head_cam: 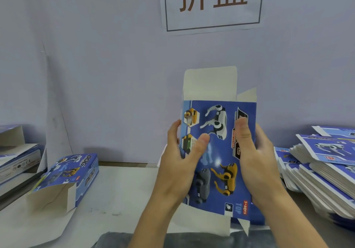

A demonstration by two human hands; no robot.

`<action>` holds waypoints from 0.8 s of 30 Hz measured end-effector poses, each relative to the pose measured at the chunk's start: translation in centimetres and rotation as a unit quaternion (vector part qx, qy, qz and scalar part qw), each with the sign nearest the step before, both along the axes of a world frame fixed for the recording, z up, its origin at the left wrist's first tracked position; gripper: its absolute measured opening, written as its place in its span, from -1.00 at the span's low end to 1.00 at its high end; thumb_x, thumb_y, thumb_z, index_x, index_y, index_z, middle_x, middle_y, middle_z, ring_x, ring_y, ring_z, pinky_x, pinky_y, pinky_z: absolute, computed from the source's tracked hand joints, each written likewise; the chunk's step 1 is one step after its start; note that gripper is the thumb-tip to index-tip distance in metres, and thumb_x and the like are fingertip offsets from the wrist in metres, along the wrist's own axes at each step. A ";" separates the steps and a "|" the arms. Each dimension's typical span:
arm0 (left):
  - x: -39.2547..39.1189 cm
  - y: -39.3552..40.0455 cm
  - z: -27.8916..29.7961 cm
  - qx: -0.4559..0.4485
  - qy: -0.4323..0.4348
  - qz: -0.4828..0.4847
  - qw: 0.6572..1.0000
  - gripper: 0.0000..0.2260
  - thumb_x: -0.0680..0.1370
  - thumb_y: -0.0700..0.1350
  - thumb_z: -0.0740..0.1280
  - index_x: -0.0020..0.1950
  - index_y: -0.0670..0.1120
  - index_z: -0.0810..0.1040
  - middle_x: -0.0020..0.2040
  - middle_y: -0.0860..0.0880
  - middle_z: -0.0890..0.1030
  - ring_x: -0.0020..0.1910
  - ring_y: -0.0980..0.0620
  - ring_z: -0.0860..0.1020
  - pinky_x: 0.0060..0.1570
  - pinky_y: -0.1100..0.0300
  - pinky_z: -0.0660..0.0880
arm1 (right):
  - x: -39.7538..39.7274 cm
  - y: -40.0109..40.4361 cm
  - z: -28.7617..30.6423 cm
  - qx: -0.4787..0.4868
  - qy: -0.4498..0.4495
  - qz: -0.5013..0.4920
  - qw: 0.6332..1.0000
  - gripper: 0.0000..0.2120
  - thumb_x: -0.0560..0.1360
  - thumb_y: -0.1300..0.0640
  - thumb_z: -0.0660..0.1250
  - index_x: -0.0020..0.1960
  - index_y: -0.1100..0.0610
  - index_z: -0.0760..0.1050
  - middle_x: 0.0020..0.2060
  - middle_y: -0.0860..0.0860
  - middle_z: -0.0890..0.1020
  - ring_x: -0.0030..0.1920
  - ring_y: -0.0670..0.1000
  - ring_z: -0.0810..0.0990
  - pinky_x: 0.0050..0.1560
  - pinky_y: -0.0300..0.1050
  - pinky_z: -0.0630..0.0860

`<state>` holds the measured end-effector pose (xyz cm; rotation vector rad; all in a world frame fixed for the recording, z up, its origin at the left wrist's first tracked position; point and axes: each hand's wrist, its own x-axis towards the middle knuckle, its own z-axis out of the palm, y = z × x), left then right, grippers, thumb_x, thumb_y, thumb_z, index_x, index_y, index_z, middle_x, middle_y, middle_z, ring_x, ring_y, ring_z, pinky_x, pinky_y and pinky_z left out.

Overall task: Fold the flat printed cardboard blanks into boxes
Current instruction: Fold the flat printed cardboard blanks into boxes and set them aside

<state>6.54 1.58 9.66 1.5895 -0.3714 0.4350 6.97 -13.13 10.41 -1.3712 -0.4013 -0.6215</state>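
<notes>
From my head camera I am counting one blue printed box blank [221,151] raised in front of me, one folded box [71,174] lying on its side on the table [119,186] to my left with its end flaps open toward me, and one slumped stack of flat blanks [322,170] piled at my right; how many sheets it holds I cannot tell. More blue boxes [17,157] are sitting at the far left edge, too cropped for me to count. One white sign [211,3] with two large brown characters is hanging on the pale wall [96,55] behind everything.

I am holding the blank upright between my two hands, above the table and close to my body. My left hand [178,163] is gripping its left edge, thumb lying across the printed face and the fingers curling round behind. My right hand [257,157] is gripping the right edge in the same way, thumb on the front near the black lettering and fingers wrapped behind the card. The printed face, showing robot dogs in white, yellow and grey, is facing me. Plain unprinted flaps are standing up above my hands at the top, and more flaps are hanging below my wrists at the bottom end.
</notes>
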 end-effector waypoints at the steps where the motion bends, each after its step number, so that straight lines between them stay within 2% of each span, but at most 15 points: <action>1: -0.1 -0.2 0.2 0.010 -0.019 0.025 0.999 -0.24 0.38 0.46 0.32 0.49 0.14 0.32 0.11 0.19 0.66 0.13 0.18 0.62 0.15 0.19 0.58 | 0.0 0.0 0.2 0.003 -0.003 -0.009 1.000 -0.55 0.48 -0.30 0.19 0.21 -0.05 0.54 -0.09 -0.07 0.73 -0.11 -0.07 0.71 -0.21 -0.26 0.63; 3: -0.4 -0.4 0.5 0.006 -0.065 0.059 0.996 -0.33 0.37 0.38 0.32 0.37 0.06 0.43 -0.11 0.16 0.68 -0.12 0.14 0.66 -0.15 0.31 0.59 | 0.0 -0.2 0.5 0.011 -0.006 -0.032 0.999 -0.45 0.47 -0.33 0.20 0.31 -0.04 0.50 -0.11 -0.08 0.73 -0.12 -0.06 0.72 -0.18 -0.24 0.65; 5: -0.6 -0.7 0.8 0.010 -0.101 0.074 0.992 -0.55 0.42 0.30 0.34 0.21 0.09 0.50 -0.18 0.14 0.67 -0.20 0.06 0.65 -0.26 0.33 0.57 | 0.3 -0.6 0.5 0.023 -0.010 -0.058 0.998 -0.40 0.46 -0.29 0.23 0.42 -0.02 0.42 -0.14 -0.22 0.72 -0.15 -0.22 0.70 -0.28 -0.42 0.56; 7: -0.9 -1.2 1.0 0.025 -0.122 0.079 0.989 -0.66 0.47 0.27 0.34 0.14 0.11 0.49 -0.22 0.09 0.65 -0.24 0.01 0.62 -0.30 0.35 0.55 | 0.4 -1.1 0.5 0.022 -0.006 -0.080 0.997 -0.40 0.46 -0.26 0.25 0.45 -0.06 0.37 -0.22 -0.31 0.69 -0.22 -0.32 0.66 -0.37 -0.51 0.46; 8: -1.0 -1.4 1.1 0.030 -0.120 0.069 0.990 -0.66 0.48 0.26 0.33 0.16 0.12 0.48 -0.21 0.04 0.64 -0.23 -0.04 0.61 -0.30 0.35 0.55 | 0.5 -1.3 0.5 0.026 0.000 -0.084 0.996 -0.39 0.45 -0.27 0.26 0.45 -0.08 0.37 -0.22 -0.30 0.70 -0.23 -0.29 0.67 -0.38 -0.49 0.47; 10: -1.2 -1.7 1.1 0.028 -0.092 0.027 0.995 -0.63 0.48 0.27 0.33 0.21 0.15 0.45 -0.18 -0.07 0.62 -0.18 -0.15 0.59 -0.25 0.30 0.58 | 0.4 -1.6 0.6 0.038 0.015 -0.072 0.997 -0.39 0.43 -0.30 0.27 0.42 -0.09 0.40 -0.15 -0.14 0.73 -0.20 -0.15 0.72 -0.37 -0.37 0.54; 12: -1.2 -1.2 1.1 0.038 -0.060 0.005 0.997 -0.61 0.46 0.30 0.32 0.21 0.18 0.43 -0.12 -0.15 0.64 -0.10 -0.20 0.61 -0.13 0.16 0.62 | 0.1 -1.6 0.6 0.025 0.021 -0.055 0.998 -0.41 0.44 -0.30 0.26 0.39 -0.06 0.44 -0.10 -0.03 0.74 -0.18 -0.05 0.74 -0.37 -0.31 0.57; 14: -0.9 -0.4 0.9 0.034 -0.026 0.000 0.999 -0.56 0.43 0.35 0.35 0.22 0.21 0.42 -0.07 -0.04 0.70 -0.08 -0.05 0.67 -0.01 0.04 0.64 | -0.2 -1.5 0.8 -0.004 0.019 -0.037 0.999 -0.43 0.44 -0.31 0.24 0.35 -0.03 0.46 -0.10 -0.06 0.74 -0.17 -0.07 0.74 -0.34 -0.31 0.58; 17: -0.8 0.2 1.1 -0.024 0.014 0.004 1.000 -0.23 0.28 0.46 0.38 0.42 0.24 0.29 0.28 0.10 0.60 0.26 0.07 0.58 0.28 0.02 0.53 | -0.6 -1.3 1.1 -0.050 0.017 -0.007 0.999 -0.41 0.40 -0.38 0.22 0.31 -0.10 0.50 -0.04 -0.15 0.72 -0.07 -0.12 0.72 -0.23 -0.31 0.61; 18: -0.8 0.1 1.3 -0.041 0.010 0.006 0.999 -0.14 0.25 0.48 0.39 0.47 0.27 0.21 0.32 0.12 0.57 0.31 0.08 0.55 0.30 0.09 0.52 | -0.8 -1.3 1.2 -0.065 0.017 0.005 0.998 -0.40 0.38 -0.43 0.22 0.32 -0.16 0.49 0.03 -0.18 0.71 0.02 -0.13 0.70 -0.14 -0.27 0.63; 20: -1.1 -0.4 1.6 -0.078 -0.023 0.001 0.997 -0.14 0.28 0.42 0.44 0.50 0.29 0.17 0.23 0.17 0.63 0.27 0.08 0.59 0.18 0.20 0.59 | -1.0 -1.3 1.5 -0.086 0.019 0.031 0.996 -0.37 0.38 -0.51 0.24 0.34 -0.23 0.46 0.16 -0.21 0.66 0.16 -0.13 0.65 0.04 -0.19 0.63; 22: -1.2 -0.7 1.7 -0.103 -0.065 0.003 0.993 -0.23 0.32 0.28 0.42 0.49 0.26 0.22 0.12 0.15 0.69 0.15 0.06 0.66 0.03 0.20 0.64 | -1.2 -1.4 1.7 -0.086 0.009 0.050 0.995 -0.44 0.43 -0.45 0.25 0.35 -0.24 0.46 0.17 -0.23 0.65 0.15 -0.17 0.65 0.00 -0.26 0.62; 24: -1.4 -0.5 1.8 -0.100 -0.094 0.000 0.991 -0.30 0.40 0.17 0.40 0.51 0.22 0.23 0.12 0.15 0.69 0.12 0.04 0.68 0.04 0.10 0.65 | -1.2 -1.4 1.8 -0.078 0.007 0.060 0.995 -0.47 0.46 -0.34 0.27 0.39 -0.22 0.41 0.14 -0.20 0.67 0.13 -0.14 0.66 -0.03 -0.24 0.62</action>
